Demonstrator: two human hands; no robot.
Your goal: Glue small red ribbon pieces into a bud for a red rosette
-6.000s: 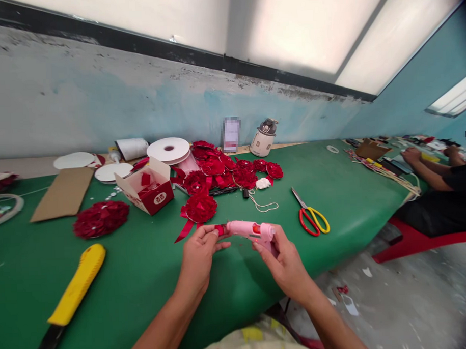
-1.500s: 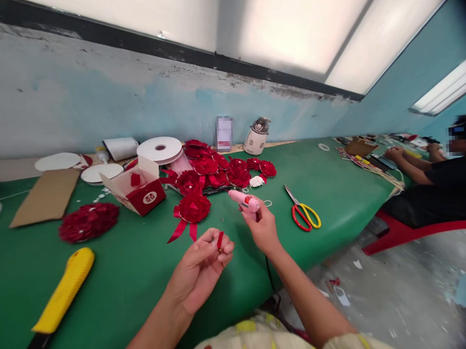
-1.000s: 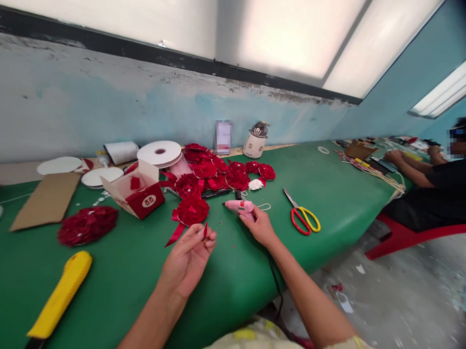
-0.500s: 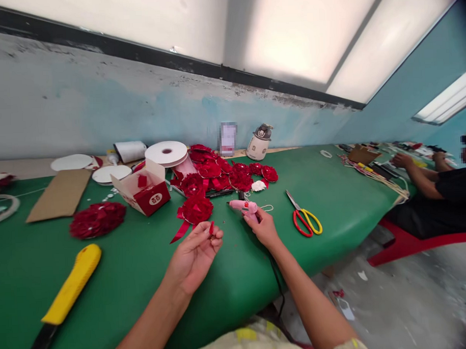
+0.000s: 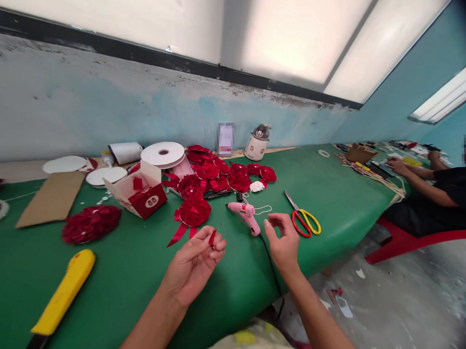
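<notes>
Red ribbon strip [image 5: 212, 238]: slanted, pinched in left hand [image 5: 194, 267]; right hand [image 5: 286, 244] half-open, empty, apart rightward.

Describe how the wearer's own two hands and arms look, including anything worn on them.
The left hand and right hand are ungloved, with no ring, watch or bracelet visible. The left forearm and right forearm show no sleeve within view. At the bottom edge is a pale cream garment with yellow patches.

No readable text; white oval emblem [image 5: 152, 201] on red box [image 5: 142, 208]
</notes>
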